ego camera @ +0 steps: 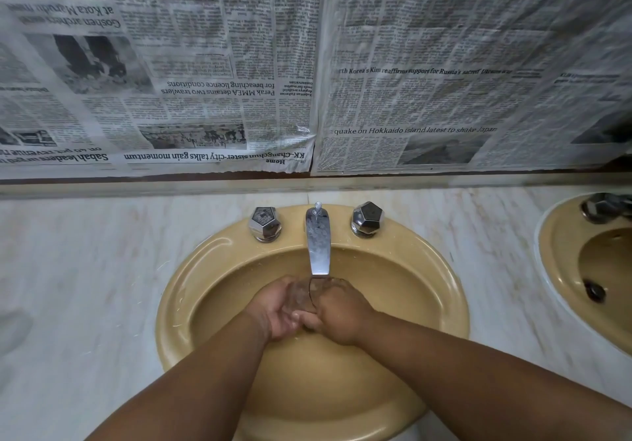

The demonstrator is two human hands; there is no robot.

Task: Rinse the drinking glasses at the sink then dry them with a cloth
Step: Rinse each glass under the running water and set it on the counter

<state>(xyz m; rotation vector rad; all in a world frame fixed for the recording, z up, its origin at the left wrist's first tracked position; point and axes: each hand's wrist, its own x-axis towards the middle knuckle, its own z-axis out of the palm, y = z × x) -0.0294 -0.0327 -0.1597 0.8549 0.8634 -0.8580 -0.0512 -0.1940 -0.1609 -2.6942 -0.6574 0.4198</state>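
Under the tip of the chrome spout [319, 245], at the middle of the tan sink [178, 304], a clear drinking glass [302, 295] is held between both hands. The glass is tipped on its side, its rim turned toward the right hand, and most of its body is covered by fingers. The left hand [273, 314] is turned palm-up and inward, its fingers curled beneath and round the glass. The right hand [342, 317] is laid back-up against the glass from the other side, its fingers wrapped over the near part and meeting those of the left hand. Both bare forearms are stretched forward from the near edge of the table [85, 269] and converge above the bowl, the left forearm [191, 382] from the lower left, the right forearm [478, 365] from the lower right. Whether water is running cannot be told. A faceted left knob [265, 223] and right knob [367, 219] are set on the sink's back rim either side of the spout. A second sink [561, 269] is cut off at the table's right edge. Newspaper [205, 81] is spread over the wall behind the table's back edge.
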